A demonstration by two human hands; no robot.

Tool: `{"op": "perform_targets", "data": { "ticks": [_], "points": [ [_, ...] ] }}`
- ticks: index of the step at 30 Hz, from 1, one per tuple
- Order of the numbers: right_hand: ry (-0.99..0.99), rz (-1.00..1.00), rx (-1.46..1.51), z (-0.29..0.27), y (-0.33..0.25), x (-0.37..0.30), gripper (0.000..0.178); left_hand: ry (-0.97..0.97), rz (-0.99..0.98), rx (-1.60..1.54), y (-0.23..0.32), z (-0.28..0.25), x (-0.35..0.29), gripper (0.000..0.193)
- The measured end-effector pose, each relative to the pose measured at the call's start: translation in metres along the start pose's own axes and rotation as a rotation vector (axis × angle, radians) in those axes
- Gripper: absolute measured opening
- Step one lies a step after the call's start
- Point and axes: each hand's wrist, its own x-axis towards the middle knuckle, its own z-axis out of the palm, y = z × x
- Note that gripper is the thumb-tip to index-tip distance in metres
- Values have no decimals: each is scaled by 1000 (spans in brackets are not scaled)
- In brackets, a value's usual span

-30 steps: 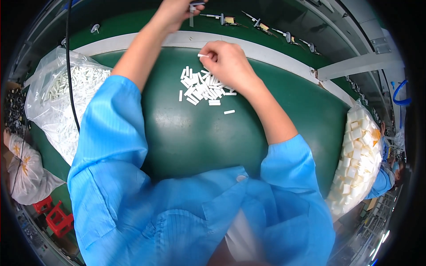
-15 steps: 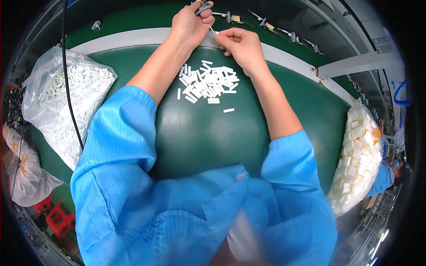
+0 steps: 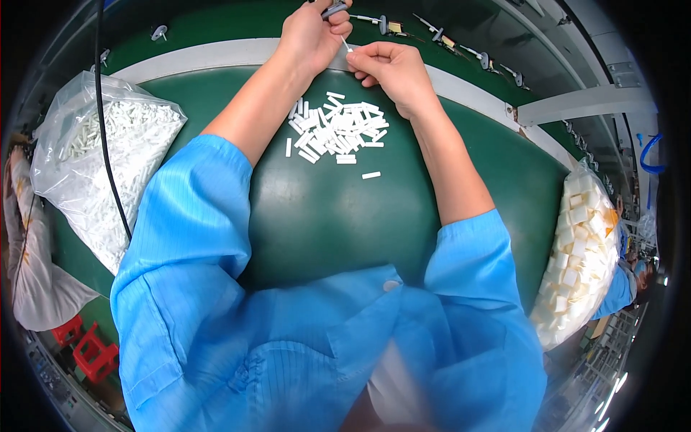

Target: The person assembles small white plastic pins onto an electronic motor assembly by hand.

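Observation:
My left hand is closed around a dark grey part at the top edge, where part of it is cut off. A thin white stem points from that hand toward my right one. My right hand pinches the end of the stem with thumb and forefinger; a tiny white piece seems to be there, mostly hidden by the fingertips. Just nearer than both hands, a loose pile of short white sleeves lies on the green tabletop. One sleeve sits apart from the pile.
A clear bag of white sleeves stands at left, a black cable hanging across it. At right is a bag of cream blocks. Beyond the pale rail, several grey-disc parts lie in a row. Red stools stand lower left.
My hands keep the same hold, with only a slight shift of the fingers around the stem. At the far left, another person's arm and sleeve have moved.

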Motion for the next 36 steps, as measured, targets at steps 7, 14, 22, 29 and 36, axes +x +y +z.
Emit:
{"op": "perform_targets", "data": {
  "ticks": [7,14,22,29,36],
  "points": [
    [-59,43,85,-5,-1,1,17,-65,-43,98,-3,0,-7,13],
    [293,-250,36,0,2,2,18,-11,78,283,-29,14,-24,20],
    [392,-494,-450,1,1,-6,17,9,129,329,-37,15,-28,25],
    [298,-568,-597,-3,-5,-5,18,-235,228,1276,15,28,19,17],
    [-121,-452,-900,20,-27,-38,9,-273,355,2210,28,17,56,21]
  ]
}}
